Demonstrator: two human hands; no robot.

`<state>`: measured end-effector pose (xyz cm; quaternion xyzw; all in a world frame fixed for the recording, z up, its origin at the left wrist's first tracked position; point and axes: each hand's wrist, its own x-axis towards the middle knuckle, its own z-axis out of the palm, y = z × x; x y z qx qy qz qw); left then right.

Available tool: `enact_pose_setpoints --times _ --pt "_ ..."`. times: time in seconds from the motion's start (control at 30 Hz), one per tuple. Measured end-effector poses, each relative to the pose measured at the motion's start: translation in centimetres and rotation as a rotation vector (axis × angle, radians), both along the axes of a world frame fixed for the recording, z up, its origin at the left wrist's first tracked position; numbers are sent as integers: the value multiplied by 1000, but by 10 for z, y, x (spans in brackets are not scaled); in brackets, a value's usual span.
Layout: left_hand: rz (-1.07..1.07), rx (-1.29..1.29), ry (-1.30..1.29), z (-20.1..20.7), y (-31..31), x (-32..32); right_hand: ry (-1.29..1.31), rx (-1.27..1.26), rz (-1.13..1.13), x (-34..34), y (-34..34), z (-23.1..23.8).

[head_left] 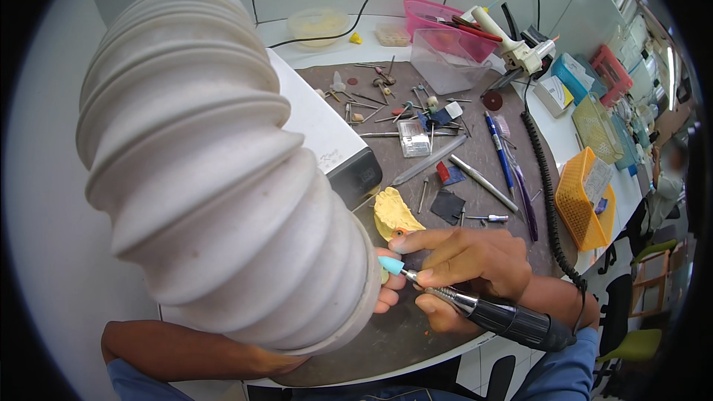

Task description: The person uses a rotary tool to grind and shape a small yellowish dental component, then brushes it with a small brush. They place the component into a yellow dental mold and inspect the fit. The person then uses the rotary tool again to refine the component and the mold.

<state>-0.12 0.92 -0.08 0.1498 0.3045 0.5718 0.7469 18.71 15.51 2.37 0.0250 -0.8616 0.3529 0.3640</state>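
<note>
A ribbed white hose [193, 163] is seen nearest; by it the left hand [386, 297] is mostly hidden, so its grip on a small pale piece [385, 276] cannot be told; near the table's [562, 135] front edge a black handpiece [520, 323] is clamped in the right hand [483, 261], its blue tip [391, 264] held at the piece; fingers could be nicked if the tip skidded; beyond, a yellow cast [394, 210] is placed; burs [432, 102] are scattered toward the far edge.

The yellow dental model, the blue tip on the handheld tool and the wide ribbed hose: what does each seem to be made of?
Yellow dental model: probably plaster; matte, chalky-looking surface.
Blue tip: perhaps silicone or rubber; smooth, evenly coloured.
Ribbed hose: likely flexible plastic; off-white, soft sheen along its folds.
</note>
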Motion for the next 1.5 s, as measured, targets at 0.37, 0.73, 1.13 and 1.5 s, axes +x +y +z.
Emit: enact_pose_setpoints --times 0.37,0.73,1.13,1.5 --pt "40 -40 38 1 -6 0 54 -21 72 -2 3 -12" --pt "-11 3 -7 -1 -3 -2 16 6 29 -3 -2 2" --pt "57 -43 10 2 -9 -2 24 -44 50 -4 2 -12" --pt "36 -6 -4 -3 -8 0 33 -30 69 -4 -1 -2"
